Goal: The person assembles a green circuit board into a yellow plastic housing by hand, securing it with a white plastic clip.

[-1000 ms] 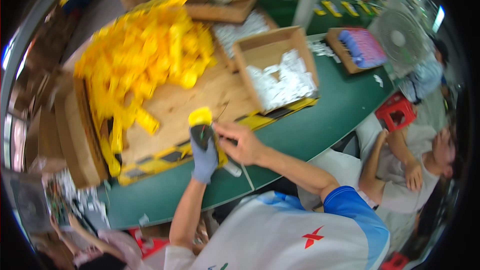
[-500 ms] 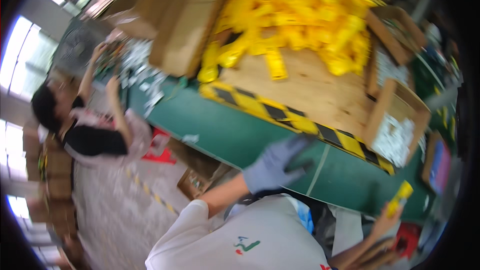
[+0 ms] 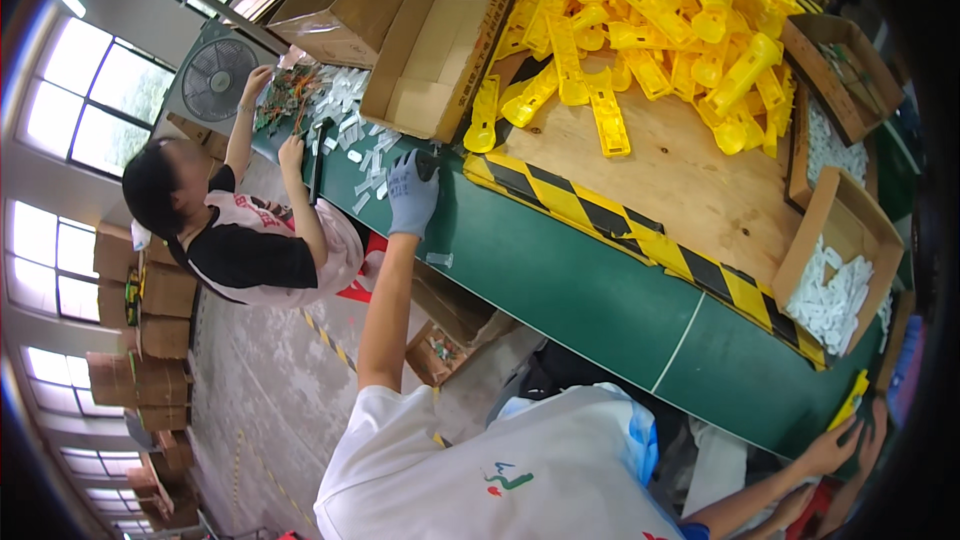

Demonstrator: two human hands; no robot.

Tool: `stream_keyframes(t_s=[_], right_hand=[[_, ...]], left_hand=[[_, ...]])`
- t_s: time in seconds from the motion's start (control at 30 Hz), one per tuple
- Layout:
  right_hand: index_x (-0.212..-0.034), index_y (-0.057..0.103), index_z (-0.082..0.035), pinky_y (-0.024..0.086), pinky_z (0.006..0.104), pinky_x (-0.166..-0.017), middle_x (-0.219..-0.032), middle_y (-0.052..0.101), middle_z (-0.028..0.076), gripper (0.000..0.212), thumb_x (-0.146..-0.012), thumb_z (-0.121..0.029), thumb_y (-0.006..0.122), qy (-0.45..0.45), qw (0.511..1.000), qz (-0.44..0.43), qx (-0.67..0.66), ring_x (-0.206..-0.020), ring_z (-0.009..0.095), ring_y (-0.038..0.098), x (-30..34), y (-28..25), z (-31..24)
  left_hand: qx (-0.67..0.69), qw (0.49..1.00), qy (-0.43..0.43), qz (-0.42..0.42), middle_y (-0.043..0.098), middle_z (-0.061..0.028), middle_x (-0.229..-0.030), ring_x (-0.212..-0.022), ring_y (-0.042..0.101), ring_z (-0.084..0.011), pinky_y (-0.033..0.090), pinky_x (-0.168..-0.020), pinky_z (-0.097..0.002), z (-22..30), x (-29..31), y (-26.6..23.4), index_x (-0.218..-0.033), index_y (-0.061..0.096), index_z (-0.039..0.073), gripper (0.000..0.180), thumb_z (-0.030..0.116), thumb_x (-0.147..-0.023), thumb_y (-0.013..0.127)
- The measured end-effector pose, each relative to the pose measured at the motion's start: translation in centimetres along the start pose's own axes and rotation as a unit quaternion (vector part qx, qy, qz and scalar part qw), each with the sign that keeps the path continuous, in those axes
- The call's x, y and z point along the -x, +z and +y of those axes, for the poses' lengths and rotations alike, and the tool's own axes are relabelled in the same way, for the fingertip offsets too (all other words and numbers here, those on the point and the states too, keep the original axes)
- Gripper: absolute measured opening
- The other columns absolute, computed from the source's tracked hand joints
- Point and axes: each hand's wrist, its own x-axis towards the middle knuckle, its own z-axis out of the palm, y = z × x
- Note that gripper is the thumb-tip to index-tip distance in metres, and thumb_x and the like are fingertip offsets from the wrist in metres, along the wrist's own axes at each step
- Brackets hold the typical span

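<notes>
My left hand point(image 3: 411, 197), in a grey glove with dark fingertips, is stretched over the green table by the near corner of a long cardboard box point(image 3: 418, 105). Its fingers are partly extended, and nothing shows in them. Small clear plastic pieces point(image 3: 368, 180) lie just left of it. At the far lower right, my bare right hand point(image 3: 828, 450) holds a yellow plastic part point(image 3: 850, 400) near the table edge. A co-worker's hand point(image 3: 870, 435) is close against it, partly overlapping. Another bare hand point(image 3: 793, 507) shows below.
Yellow plastic parts point(image 3: 660, 30) are heaped on a wooden board point(image 3: 690, 180) edged with striped tape point(image 3: 590, 225). A cardboard box point(image 3: 835, 280) of white pieces stands at the right. On the left a co-worker point(image 3: 250, 250) works beside a fan point(image 3: 220, 80).
The view has swung, and the blur is gone. My left hand has gone from the near table edge out to the left, toward the clear pieces. The yellow part stays in my right hand.
</notes>
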Motion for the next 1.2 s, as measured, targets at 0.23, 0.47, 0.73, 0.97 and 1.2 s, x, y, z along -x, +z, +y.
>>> stream_keyframes(t_s=[0.23, 0.47, 0.73, 0.97, 1.2], right_hand=[[-0.1, 0.067, 0.002, 0.052, 0.0291, -0.07, -0.089, 0.069, 0.011, 0.011, -0.092, -0.001, 0.061, 0.052, 0.861, -0.138, -0.487, -0.076, 0.018, 0.063, 11.9, -7.0, -21.9], [-0.112, 0.067, -0.01, 0.051, 0.0377, -0.077, -0.093, 0.067, 0.007, 0.032, -0.082, -0.018, 0.072, -0.336, 0.631, -0.46, -0.527, -0.085, 0.027, 0.064, 14.4, -10.7, -35.0], [-0.121, 0.063, -0.01, 0.05, 0.0401, -0.086, -0.101, 0.066, 0.009, 0.035, -0.089, -0.025, 0.065, -0.361, 0.6, -0.558, -0.446, -0.093, 0.029, 0.063, 17.4, -10.8, -34.4], [-0.116, 0.065, -0.006, 0.052, 0.0381, -0.082, -0.102, 0.066, 0.011, 0.033, -0.085, -0.018, 0.069, -0.298, 0.592, -0.495, -0.562, -0.094, 0.029, 0.064, 16.1, -9.9, -36.9], [-0.113, 0.065, 0.0, 0.052, 0.0289, -0.074, -0.101, 0.069, 0.01, 0.032, -0.086, -0.016, 0.072, -0.06, 0.492, -0.473, -0.729, -0.086, 0.018, 0.066, 11.7, -9.8, -40.0]], left_hand=[[0.503, 0.859, -0.09, -0.022, 0.067, -0.0131, -0.1, -0.098, 0.062, -0.0303, 0.047, -0.086, -0.0392, 10.9, 3.8, -5.4, -0.105, 0.064, 0.001, 0.024, 0.003, -0.082, 0.066], [0.192, 0.98, 0.004, 0.051, 0.06, -0.0209, -0.122, -0.111, 0.058, -0.035, 0.046, -0.093, -0.0405, 6.4, 0.8, -3.3, -0.128, 0.053, 0.001, 0.049, 0.008, -0.082, 0.07], [0.097, 0.986, 0.107, -0.086, 0.067, -0.0141, -0.105, -0.095, 0.066, -0.0266, 0.051, -0.086, -0.0332, 2.3, 0.4, -0.5, -0.113, 0.064, 0.003, 0.039, 0.002, -0.074, 0.071], [0.567, 0.813, -0.105, -0.08, 0.069, -0.0111, -0.094, -0.076, 0.066, -0.0179, 0.052, -0.071, -0.028, 9.6, 2.0, -6.7, -0.104, 0.063, -0.005, 0.023, 0.003, -0.084, 0.069], [0.69, 0.697, -0.131, -0.143, 0.064, -0.0022, -0.077, -0.066, 0.058, -0.0081, 0.044, -0.061, -0.0208, 23.6, 7.1, -9.1, -0.094, 0.066, 0.002, 0.014, 0.015, -0.096, 0.061]])
